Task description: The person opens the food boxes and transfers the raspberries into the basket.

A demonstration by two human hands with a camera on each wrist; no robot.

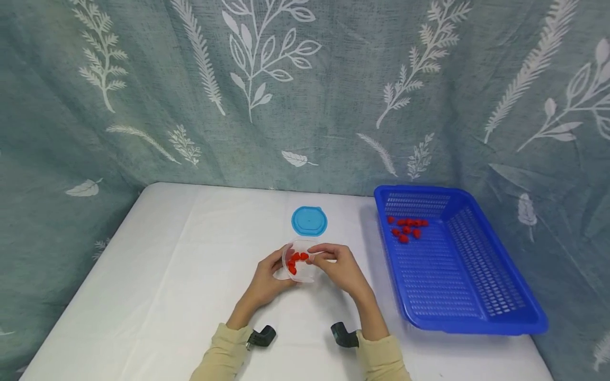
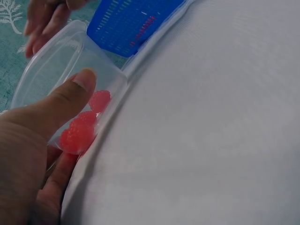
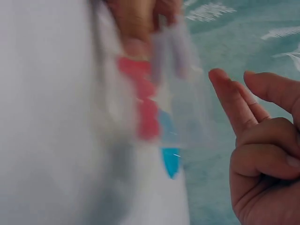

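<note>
The table [image 1: 214,227] carries a blue basket [image 1: 443,291] on its 3 o'clock side. The right hand [image 1: 342,270], nearer that basket, holds nothing, thumb and forefinger parted at the clear cup's [image 1: 305,275] 3 o'clock rim. The left hand [image 1: 264,283] grips the cup from 9 o'clock, mouth upward. Inside, red berries [image 1: 293,270] lie roughly 9 o'clock from the right fingers.

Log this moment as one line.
left hand: holding clear cup, red berries inside | right hand: at cup's mouth, empty | blue lid: on table, beyond cup | blue basket: more berries
</note>
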